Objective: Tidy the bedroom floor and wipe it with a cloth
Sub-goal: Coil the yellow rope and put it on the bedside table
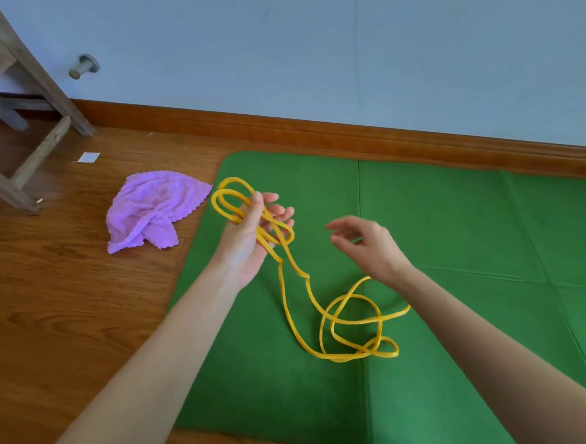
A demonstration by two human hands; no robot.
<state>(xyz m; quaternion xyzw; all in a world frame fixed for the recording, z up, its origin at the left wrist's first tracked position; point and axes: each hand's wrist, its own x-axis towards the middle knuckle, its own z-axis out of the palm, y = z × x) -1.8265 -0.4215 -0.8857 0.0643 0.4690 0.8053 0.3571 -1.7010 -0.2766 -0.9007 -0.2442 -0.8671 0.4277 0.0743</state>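
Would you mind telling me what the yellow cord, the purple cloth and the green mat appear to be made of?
Yellow cord: probably woven fabric or a soft synthetic; matte and flat-looking, it falls in limp loops.
Purple cloth: likely microfibre or terry; fuzzy, ribbed pile, scalloped edge, soft crumpled folds.
Green mat: seemingly foam with a suede-like matte face; straight fold creases and a rounded corner suggest this, but I cannot be sure.

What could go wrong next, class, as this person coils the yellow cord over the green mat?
1. The loose cord lies in crossed loops on the green mat; pulling it up may tighten a knot.
2. The left hand holds several loops only loosely, so they could slip off.
3. The right hand is open and holds nothing, so it does not guide the slack.
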